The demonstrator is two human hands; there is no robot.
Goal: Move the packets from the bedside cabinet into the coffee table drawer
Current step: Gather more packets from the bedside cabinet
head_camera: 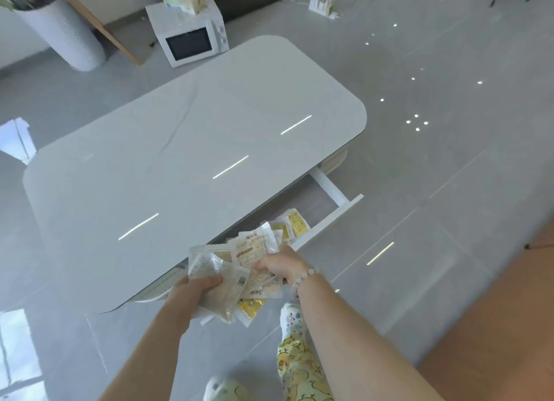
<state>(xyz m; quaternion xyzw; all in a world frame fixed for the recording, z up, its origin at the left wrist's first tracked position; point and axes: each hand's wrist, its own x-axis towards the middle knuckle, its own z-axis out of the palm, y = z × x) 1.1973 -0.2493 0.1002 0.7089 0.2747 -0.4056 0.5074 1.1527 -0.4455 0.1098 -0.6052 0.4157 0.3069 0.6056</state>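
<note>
A bundle of several white and yellow packets (239, 271) is held over the front edge of the white coffee table (186, 149). My left hand (196, 289) grips the bundle's lower left side. My right hand (277, 265), with a bead bracelet at the wrist, grips its upper right side. The table's drawer (329, 190) stands pulled out to the right of my hands. A few yellow and white packets (295, 225) lie in its near end; the far end of the drawer floor is bare.
A white microwave (192, 38) with tissue packs on top sits on the floor beyond the table. A tall white ribbed planter (63, 35) stands at the far left. A power strip with cables (322, 2) lies far back. A brown surface (494, 325) fills the lower right corner.
</note>
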